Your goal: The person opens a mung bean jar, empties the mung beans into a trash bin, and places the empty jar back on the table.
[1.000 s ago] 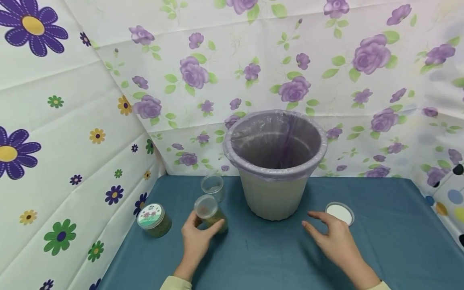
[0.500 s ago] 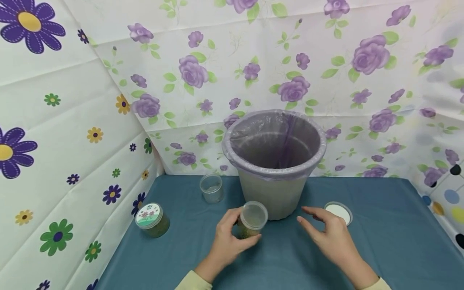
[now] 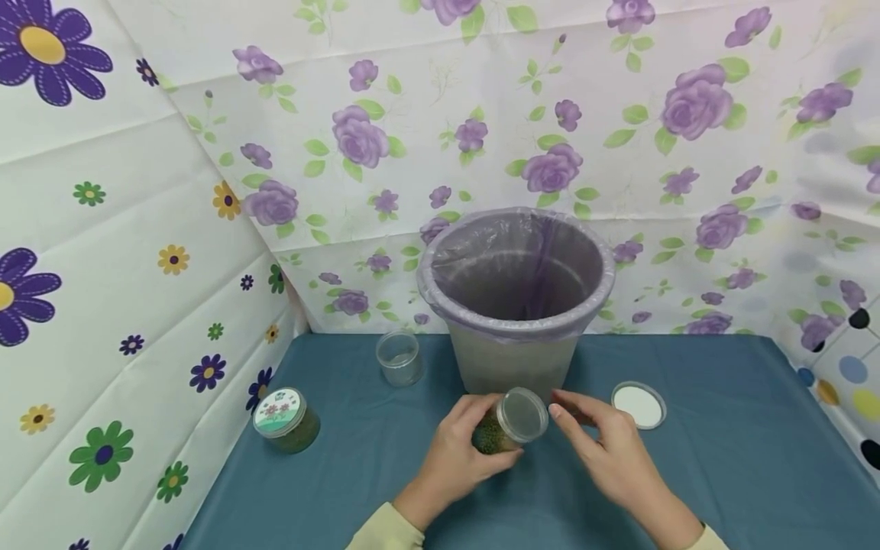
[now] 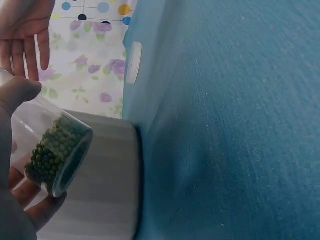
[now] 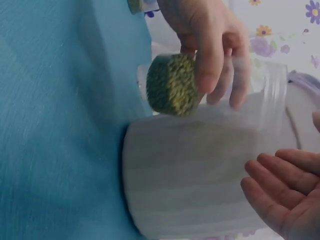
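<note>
Your left hand [image 3: 457, 452] grips the tilted jar [image 3: 520, 418] in front of the bucket [image 3: 512, 363]; your right hand [image 3: 608, 447], relaxed and empty, is near. Tipping too far could spill beans [image 4: 54, 154].

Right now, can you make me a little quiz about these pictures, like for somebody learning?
1. Which hand grips the jar of green grains?
2. True or false: a purple liner covers the rim of the bin.
3. Which lies on the table to the right of the bin: A flower-topped jar, B white disc, or C clear cup?
Key: 1 left hand; 2 true; 3 B.
</note>
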A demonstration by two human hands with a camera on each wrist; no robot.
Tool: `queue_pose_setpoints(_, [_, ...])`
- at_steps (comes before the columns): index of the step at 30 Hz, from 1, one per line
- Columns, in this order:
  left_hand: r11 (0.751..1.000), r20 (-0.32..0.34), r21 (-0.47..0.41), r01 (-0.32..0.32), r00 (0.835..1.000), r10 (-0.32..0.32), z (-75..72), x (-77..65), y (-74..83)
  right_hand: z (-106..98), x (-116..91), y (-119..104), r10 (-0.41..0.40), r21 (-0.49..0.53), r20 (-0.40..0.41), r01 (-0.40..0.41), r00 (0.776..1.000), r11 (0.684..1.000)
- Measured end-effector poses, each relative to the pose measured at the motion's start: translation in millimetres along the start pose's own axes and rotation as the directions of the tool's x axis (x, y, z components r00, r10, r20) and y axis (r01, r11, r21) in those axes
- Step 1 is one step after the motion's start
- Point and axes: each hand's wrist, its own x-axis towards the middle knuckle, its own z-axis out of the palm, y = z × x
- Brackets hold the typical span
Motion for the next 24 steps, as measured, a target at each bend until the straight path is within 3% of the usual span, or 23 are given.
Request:
queue_pose_setpoints(3, [0.997,-0.001,0.070,-0.016,1.000,0.016,0.6,1.8,2.5,0,1,-5,0.017,0.032,0.022,-0.018,1.000,0.999])
queue_pose_setpoints(5, [0.993,0.005,0.119,-0.023,1.000,0.022,0.9,2.8,3.8,1,2,-8,0.078,0.042,0.060,-0.081,0.995,0.996])
queue_pose_setpoints(8, [0.983,0.019,0.181,-0.029,0.999,0.026,1.7,3.5,4.8,1,3,-13,0.187,0.042,0.133,-0.194,0.973,0.980])
queue_pose_setpoints(11, [0.973,0.039,0.230,-0.032,0.999,0.024,1.8,4.1,4.8,1,4,-16,0.241,0.015,0.175,-0.247,0.955,0.969])
queue_pose_setpoints(18, [0.949,0.058,0.300,-0.098,0.995,0.084,0.0,6.6,6.4,5,5,-17,0.242,-0.037,0.164,-0.239,0.956,0.970])
queue_pose_setpoints(24, [0.962,0.064,0.261,-0.074,0.996,0.060,0.7,5.7,6.7,7,5,-15,0.222,-0.004,0.117,-0.223,0.968,0.975])
